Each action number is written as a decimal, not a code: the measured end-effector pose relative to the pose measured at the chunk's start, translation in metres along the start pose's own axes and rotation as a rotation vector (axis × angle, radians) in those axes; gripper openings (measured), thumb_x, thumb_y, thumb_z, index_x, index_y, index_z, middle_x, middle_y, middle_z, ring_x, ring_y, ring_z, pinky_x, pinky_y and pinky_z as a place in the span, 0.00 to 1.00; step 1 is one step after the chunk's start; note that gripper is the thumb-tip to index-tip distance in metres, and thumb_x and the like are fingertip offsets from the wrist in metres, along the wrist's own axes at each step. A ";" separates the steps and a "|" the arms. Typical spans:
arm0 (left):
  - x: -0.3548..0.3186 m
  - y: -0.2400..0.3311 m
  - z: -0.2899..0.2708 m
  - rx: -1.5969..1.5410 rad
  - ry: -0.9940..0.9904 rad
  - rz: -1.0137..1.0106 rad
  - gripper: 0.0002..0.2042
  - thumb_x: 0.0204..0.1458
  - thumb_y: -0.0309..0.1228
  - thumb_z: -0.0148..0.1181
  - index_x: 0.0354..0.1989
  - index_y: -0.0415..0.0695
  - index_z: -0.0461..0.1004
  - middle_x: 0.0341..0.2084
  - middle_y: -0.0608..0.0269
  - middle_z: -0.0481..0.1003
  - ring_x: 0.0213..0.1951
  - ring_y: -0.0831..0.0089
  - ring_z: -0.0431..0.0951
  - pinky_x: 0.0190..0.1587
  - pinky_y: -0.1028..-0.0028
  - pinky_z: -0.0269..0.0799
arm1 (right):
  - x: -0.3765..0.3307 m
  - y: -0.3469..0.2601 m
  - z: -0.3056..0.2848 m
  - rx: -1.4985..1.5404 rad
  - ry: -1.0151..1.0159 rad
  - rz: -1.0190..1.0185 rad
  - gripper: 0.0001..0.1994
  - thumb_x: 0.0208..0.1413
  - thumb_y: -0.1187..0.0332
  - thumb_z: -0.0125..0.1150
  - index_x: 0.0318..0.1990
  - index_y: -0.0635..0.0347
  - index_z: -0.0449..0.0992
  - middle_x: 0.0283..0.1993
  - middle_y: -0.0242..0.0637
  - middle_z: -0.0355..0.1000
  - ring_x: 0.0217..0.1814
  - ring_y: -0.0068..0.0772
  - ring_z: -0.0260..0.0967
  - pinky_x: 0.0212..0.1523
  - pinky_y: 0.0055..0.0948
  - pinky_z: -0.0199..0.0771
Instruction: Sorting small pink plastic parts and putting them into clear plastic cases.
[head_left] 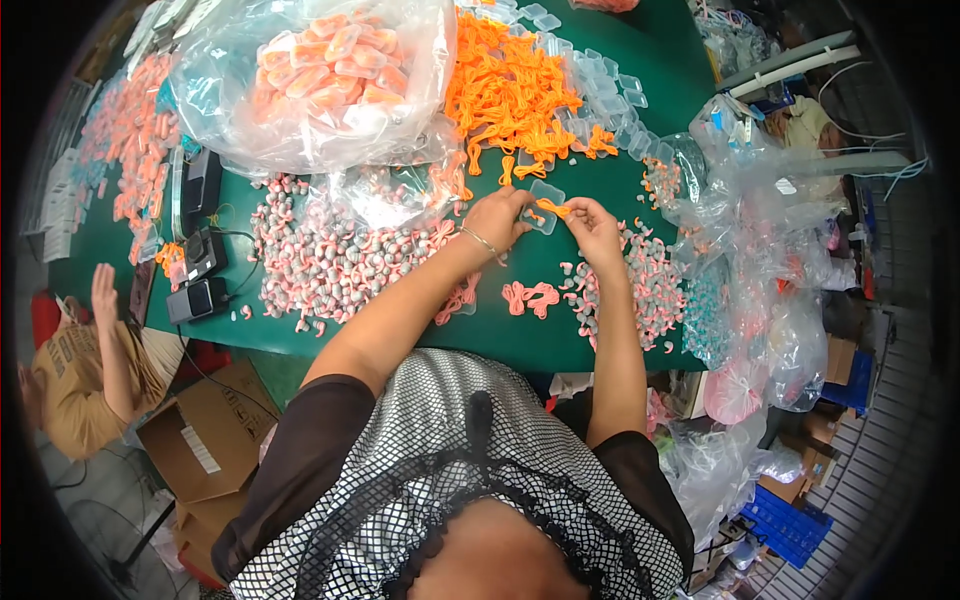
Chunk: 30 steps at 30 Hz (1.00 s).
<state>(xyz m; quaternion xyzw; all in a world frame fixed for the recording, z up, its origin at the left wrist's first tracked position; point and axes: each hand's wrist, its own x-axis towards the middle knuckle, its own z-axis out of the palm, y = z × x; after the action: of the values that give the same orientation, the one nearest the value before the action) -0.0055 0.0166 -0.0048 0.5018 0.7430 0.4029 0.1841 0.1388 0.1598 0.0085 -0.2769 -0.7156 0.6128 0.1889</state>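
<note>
Holding a small clear plastic case (543,207) at centre frame, the left hand (497,221) is gripping its left edge with curled fingers, apparently to keep it steady above the green table (520,340). The right hand (594,226) is pinching an orange corded piece (551,208) with narrowed fingertips and is pressing it at the case, likely seating it inside; whether the case lid is open cannot be told.

Lying just above the hands, toward the upper centre, an orange cord pile (515,95) is sitting beside a scatter of empty clear cases (600,90), both within easy reach. A large bag of filled orange cases (320,70) is occupying the upper left. Pink-and-grey corded pieces (320,255) are spreading left of the left forearm, and more (645,285) are lying right of the right hand. A loose pink cord bundle (530,297) is resting between the forearms. Crumpled clear bags (760,220) are crowding the right edge. Another person's raised hand (103,290) is showing at lower left.
</note>
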 end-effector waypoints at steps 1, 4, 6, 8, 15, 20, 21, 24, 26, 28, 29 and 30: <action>0.001 -0.001 0.001 -0.005 -0.001 -0.018 0.21 0.39 0.28 0.68 0.44 0.45 0.71 0.33 0.55 0.72 0.37 0.56 0.74 0.40 0.65 0.71 | -0.002 -0.001 0.004 0.001 0.000 0.002 0.06 0.53 0.78 0.55 0.39 0.65 0.73 0.30 0.25 0.69 0.29 0.11 0.61 0.30 0.13 0.63; 0.002 -0.001 0.001 -0.016 -0.010 -0.042 0.22 0.38 0.28 0.68 0.45 0.44 0.70 0.33 0.56 0.72 0.37 0.56 0.74 0.40 0.66 0.70 | -0.003 0.001 0.012 -0.279 -0.023 -0.105 0.08 0.48 0.79 0.58 0.38 0.61 0.74 0.27 0.31 0.70 0.29 0.22 0.66 0.31 0.22 0.67; 0.002 -0.001 0.001 -0.023 -0.015 -0.049 0.22 0.38 0.28 0.69 0.45 0.44 0.70 0.32 0.56 0.72 0.38 0.56 0.74 0.40 0.66 0.70 | -0.005 -0.004 0.014 -0.492 0.002 -0.214 0.09 0.46 0.78 0.58 0.37 0.60 0.74 0.29 0.34 0.70 0.32 0.30 0.67 0.34 0.27 0.68; 0.001 -0.001 0.000 -0.030 -0.005 -0.062 0.23 0.37 0.28 0.69 0.45 0.44 0.69 0.32 0.57 0.72 0.38 0.57 0.74 0.40 0.66 0.70 | -0.006 -0.011 0.020 -0.706 0.024 -0.325 0.10 0.44 0.78 0.59 0.36 0.60 0.75 0.30 0.37 0.71 0.35 0.37 0.69 0.37 0.32 0.69; 0.002 0.000 -0.002 -0.037 -0.021 -0.080 0.23 0.37 0.28 0.69 0.44 0.44 0.69 0.31 0.58 0.72 0.37 0.58 0.74 0.39 0.66 0.70 | -0.005 -0.017 0.025 -0.807 0.076 -0.469 0.10 0.43 0.75 0.61 0.36 0.56 0.75 0.38 0.33 0.69 0.43 0.41 0.67 0.40 0.38 0.67; 0.001 -0.001 0.000 -0.057 -0.002 -0.067 0.22 0.37 0.28 0.69 0.43 0.45 0.68 0.30 0.59 0.72 0.36 0.59 0.74 0.38 0.66 0.70 | -0.003 -0.018 0.028 -0.885 0.016 -0.514 0.09 0.44 0.76 0.62 0.36 0.59 0.76 0.37 0.37 0.70 0.42 0.43 0.67 0.41 0.37 0.68; 0.002 -0.001 0.000 -0.057 0.000 -0.068 0.22 0.37 0.28 0.69 0.43 0.45 0.68 0.30 0.59 0.72 0.36 0.59 0.74 0.38 0.66 0.70 | -0.003 -0.020 0.029 -0.878 0.027 -0.509 0.08 0.44 0.76 0.62 0.34 0.59 0.76 0.36 0.37 0.70 0.41 0.42 0.67 0.41 0.37 0.68; 0.002 -0.001 0.000 -0.044 -0.017 -0.077 0.22 0.37 0.28 0.69 0.43 0.45 0.68 0.29 0.60 0.72 0.35 0.60 0.74 0.38 0.66 0.70 | 0.001 -0.016 0.028 -0.875 0.041 -0.542 0.07 0.44 0.76 0.61 0.34 0.59 0.76 0.35 0.37 0.70 0.41 0.41 0.67 0.40 0.36 0.68; 0.002 0.002 -0.002 -0.058 -0.021 -0.069 0.22 0.37 0.28 0.69 0.42 0.45 0.68 0.29 0.61 0.72 0.35 0.59 0.74 0.37 0.66 0.70 | 0.001 -0.012 0.025 -0.879 0.045 -0.578 0.08 0.44 0.77 0.61 0.34 0.59 0.76 0.35 0.36 0.70 0.41 0.41 0.67 0.40 0.36 0.68; 0.001 0.001 -0.002 -0.060 -0.024 -0.070 0.22 0.37 0.28 0.69 0.43 0.45 0.68 0.29 0.61 0.72 0.35 0.59 0.74 0.37 0.66 0.70 | 0.000 -0.012 0.025 -0.895 -0.013 -0.544 0.09 0.45 0.76 0.60 0.36 0.58 0.75 0.36 0.37 0.71 0.42 0.41 0.67 0.41 0.38 0.67; 0.001 0.000 -0.003 -0.063 -0.030 -0.070 0.22 0.37 0.28 0.69 0.43 0.45 0.68 0.29 0.60 0.72 0.36 0.59 0.74 0.37 0.66 0.70 | 0.000 -0.013 0.025 -0.895 -0.017 -0.546 0.09 0.45 0.76 0.60 0.36 0.58 0.75 0.36 0.37 0.71 0.42 0.41 0.67 0.41 0.38 0.67; 0.001 0.000 -0.003 -0.063 -0.025 -0.072 0.22 0.37 0.28 0.69 0.43 0.45 0.68 0.29 0.60 0.72 0.36 0.59 0.74 0.37 0.66 0.70 | 0.000 -0.014 0.024 -0.931 -0.020 -0.568 0.10 0.45 0.74 0.61 0.38 0.56 0.75 0.37 0.35 0.70 0.43 0.41 0.67 0.42 0.39 0.66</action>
<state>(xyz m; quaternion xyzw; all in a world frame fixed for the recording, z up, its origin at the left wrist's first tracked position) -0.0077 0.0165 -0.0030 0.4736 0.7453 0.4127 0.2235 0.1218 0.1400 0.0184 -0.1213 -0.9597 0.1585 0.1976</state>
